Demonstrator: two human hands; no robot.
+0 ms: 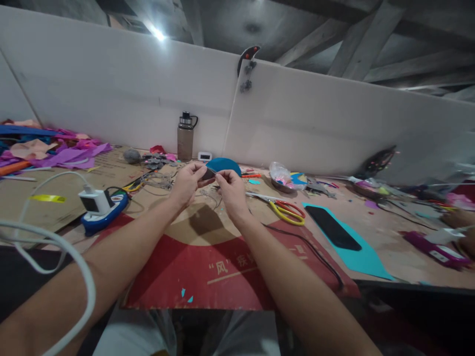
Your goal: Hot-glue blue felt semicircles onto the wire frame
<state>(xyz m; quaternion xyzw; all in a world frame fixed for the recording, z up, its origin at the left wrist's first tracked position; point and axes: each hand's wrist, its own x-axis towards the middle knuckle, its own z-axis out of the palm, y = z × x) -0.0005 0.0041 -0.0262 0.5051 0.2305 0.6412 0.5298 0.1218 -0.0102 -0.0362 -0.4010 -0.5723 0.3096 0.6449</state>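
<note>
My left hand (pixel 187 182) and my right hand (pixel 230 189) are raised together above the cardboard-covered table (pixel 208 232). Both pinch a round blue piece of felt or paper (pixel 223 165), with a small dark piece at its left edge between my fingertips. The fingers of both hands are closed on it. A thin wire or thread hangs below my hands over the cardboard.
Yellow-and-red scissors (pixel 284 208) lie right of my hands. A black phone (pixel 332 227) rests on a teal sheet (pixel 365 257). A charger on a blue power strip (pixel 102 207) sits left, with a white cable. A water bottle (pixel 185 136) stands by the white partition. Purple scraps (pixel 55 151) far left.
</note>
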